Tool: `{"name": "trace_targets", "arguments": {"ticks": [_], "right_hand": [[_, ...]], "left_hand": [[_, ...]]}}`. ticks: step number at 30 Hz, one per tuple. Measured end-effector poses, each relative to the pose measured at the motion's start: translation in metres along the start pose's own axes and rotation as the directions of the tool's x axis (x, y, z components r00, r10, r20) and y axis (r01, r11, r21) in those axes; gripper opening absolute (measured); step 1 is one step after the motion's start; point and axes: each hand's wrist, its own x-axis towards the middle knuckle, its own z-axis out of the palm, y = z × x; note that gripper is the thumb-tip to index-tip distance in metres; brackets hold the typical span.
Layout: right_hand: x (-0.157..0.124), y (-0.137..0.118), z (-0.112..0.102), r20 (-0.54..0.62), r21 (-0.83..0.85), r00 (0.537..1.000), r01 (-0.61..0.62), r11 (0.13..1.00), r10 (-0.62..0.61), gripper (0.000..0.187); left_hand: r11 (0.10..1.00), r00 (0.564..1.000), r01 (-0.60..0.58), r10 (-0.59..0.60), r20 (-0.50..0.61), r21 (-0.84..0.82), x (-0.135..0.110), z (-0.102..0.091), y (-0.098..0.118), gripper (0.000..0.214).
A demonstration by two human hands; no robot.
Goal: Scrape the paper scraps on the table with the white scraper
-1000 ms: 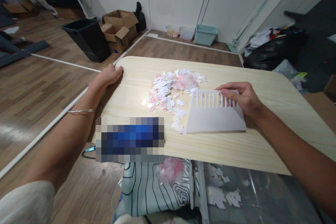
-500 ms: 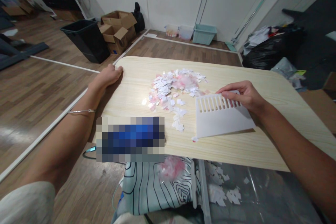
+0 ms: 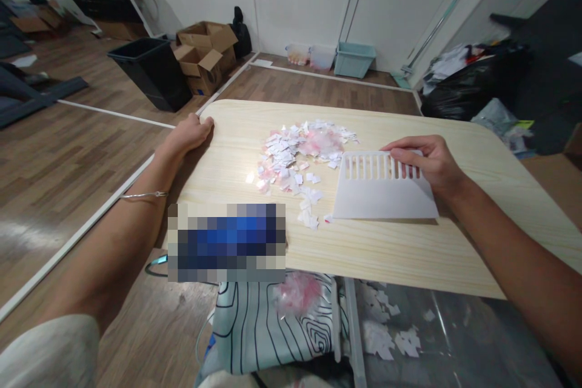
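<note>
A light wooden table (image 3: 386, 254) carries a heap of small white and pink paper scraps (image 3: 302, 148) near its middle. My right hand (image 3: 425, 160) grips the slotted top edge of a flat white plastic scraper (image 3: 384, 191), whose lower edge rests on the tabletop just right of the heap. My left hand (image 3: 188, 133) is curled over the table's far left corner, holding the edge. A thin bracelet (image 3: 143, 195) sits on my left forearm. A few stray scraps (image 3: 311, 209) lie between the heap and the scraper.
Below the near edge is a patterned cloth (image 3: 268, 327) and a clear bag (image 3: 409, 333) with scraps in it. A black bin (image 3: 152, 70) and cardboard boxes (image 3: 207, 51) stand on the wooden floor at the left back. Black rubbish bags (image 3: 473, 88) lie at the right.
My right hand slid the scraper to the right and then back a little left and away from me, lowering it flatter. A scrap near its lower left corner shifted. My left hand stayed put.
</note>
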Motion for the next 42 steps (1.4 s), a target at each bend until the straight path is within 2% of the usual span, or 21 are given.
{"name": "trace_targets", "arguments": {"ticks": [8, 12, 18, 26, 30, 36, 42], "right_hand": [[-0.003, 0.000, 0.001, -0.039, 0.108, 0.998, -0.050, 0.993, 0.055, 0.023], [-0.002, 0.000, 0.001, 0.024, 0.038, 0.998, -0.060, 0.997, 0.059, 0.021], [-0.001, 0.003, -0.012, 0.168, -0.051, 0.980, -0.100, 0.994, 0.107, 0.025], [-0.005, 0.005, -0.005, -0.014, 0.023, 0.996, -0.092, 0.995, 0.093, 0.027], [-0.005, 0.004, -0.002, 0.006, 0.013, 0.997, -0.072, 0.997, 0.072, 0.024], [-0.005, 0.002, -0.011, 0.150, -0.035, 0.984, -0.096, 0.995, 0.100, 0.023], [-0.006, -0.001, -0.005, 0.018, 0.092, 0.995, -0.096, 0.991, 0.094, 0.021]], "left_hand": [[0.999, 1.000, 0.006, -0.007, 0.030, 0.039, -0.005, -0.005, 0.006, 0.074], [1.000, 1.000, 0.007, -0.007, 0.020, 0.021, -0.005, -0.004, 0.005, 0.073], [1.000, 1.000, 0.009, -0.009, 0.023, -0.006, -0.004, -0.004, 0.004, 0.076], [1.000, 1.000, 0.005, -0.005, 0.025, 0.012, -0.004, -0.004, 0.004, 0.086], [1.000, 0.999, 0.003, -0.004, 0.041, 0.012, -0.006, -0.005, 0.006, 0.078], [0.999, 0.999, 0.010, -0.012, 0.053, 0.038, -0.011, -0.009, 0.009, 0.073], [0.999, 0.995, -0.010, 0.005, 0.095, 0.047, -0.015, -0.013, 0.012, 0.074]]}}
